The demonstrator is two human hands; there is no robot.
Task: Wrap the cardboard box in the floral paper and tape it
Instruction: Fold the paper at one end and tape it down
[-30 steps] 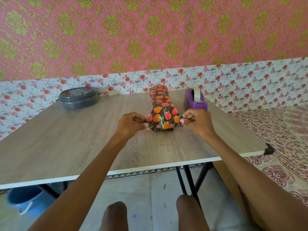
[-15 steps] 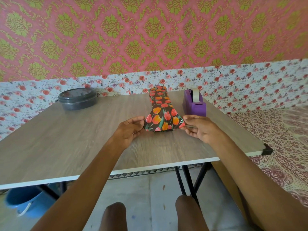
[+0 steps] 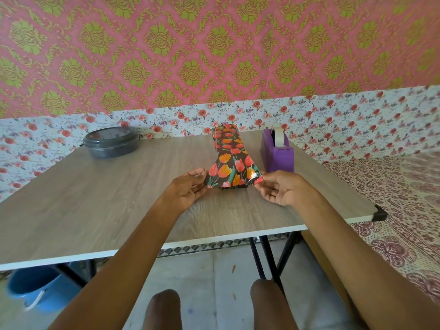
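A long narrow box wrapped in dark floral paper with orange and red tulips lies on the wooden table, pointing away from me. Its near end flares out into a wide flap. My left hand pinches the flap's left corner and my right hand pinches its right corner, holding it spread. The cardboard itself is hidden under the paper. A purple tape dispenser with a tape roll stands just right of the box.
A dark round lidded container sits at the table's far left. A blue bucket stands on the floor under the left side. A patterned bedspread lies to the right. My knees show below the table edge.
Both hands have drawn apart and slightly toward me, pulling the near flap of paper wider and flatter. The box and dispenser have stayed put.
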